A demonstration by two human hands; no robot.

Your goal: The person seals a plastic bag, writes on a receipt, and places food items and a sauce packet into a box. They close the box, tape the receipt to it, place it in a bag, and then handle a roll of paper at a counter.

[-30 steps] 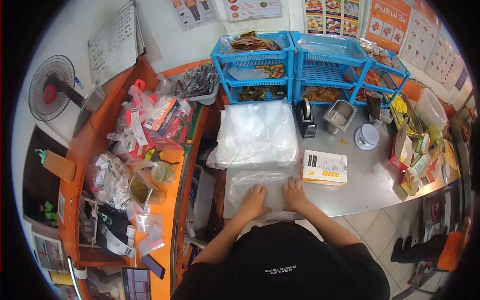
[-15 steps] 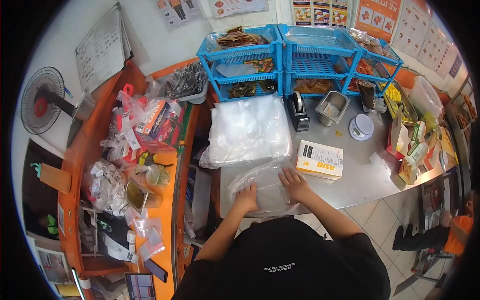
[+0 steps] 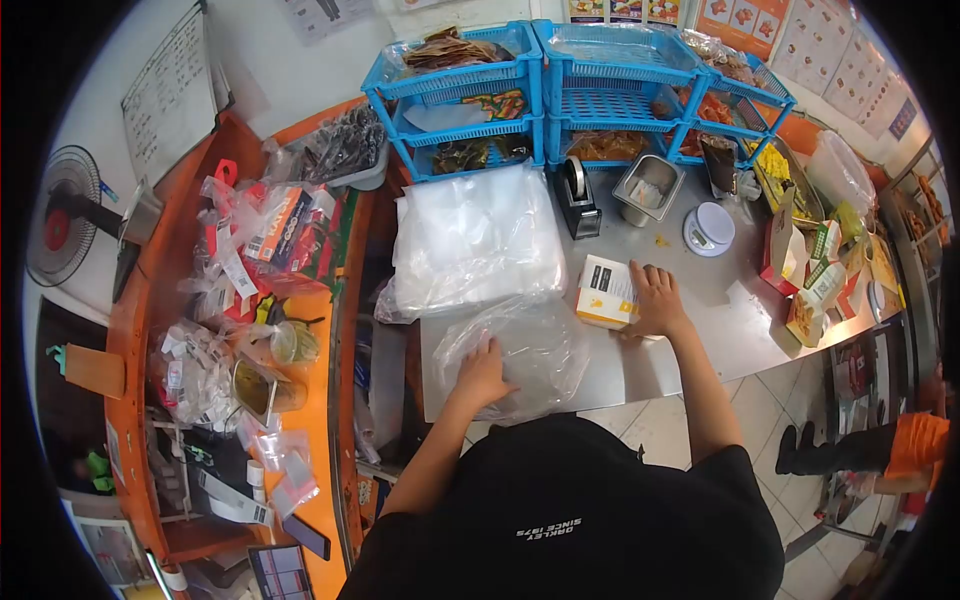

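Observation:
A clear plastic bag (image 3: 545, 350) lies spread at the front edge of the metal table. My left hand (image 3: 482, 377) rests on its left part, fingers stretched and thumb apart. To the right, my right hand (image 3: 657, 302) spans the right end of a white and yellow carton box (image 3: 603, 290), covering part of its print. The box lies flat on the table. Behind the bag is a thick stack of clear plastic bags (image 3: 480, 240). Beyond the box stand a black tape dispenser (image 3: 582, 205) and a steel container (image 3: 648, 190).
Blue stacked baskets (image 3: 620, 105) with packets line the back. A round white scale (image 3: 708, 230) and open food boxes (image 3: 810, 290) sit at right. An orange counter (image 3: 335, 370) with plastic bags and a phone (image 3: 307, 537) borders the left. Another person (image 3: 910, 445) is at far right.
My right hand has left the plastic bag and moved right onto the carton box. My left hand stays on the bag, which lies more spread out. The whole view has shifted slightly.

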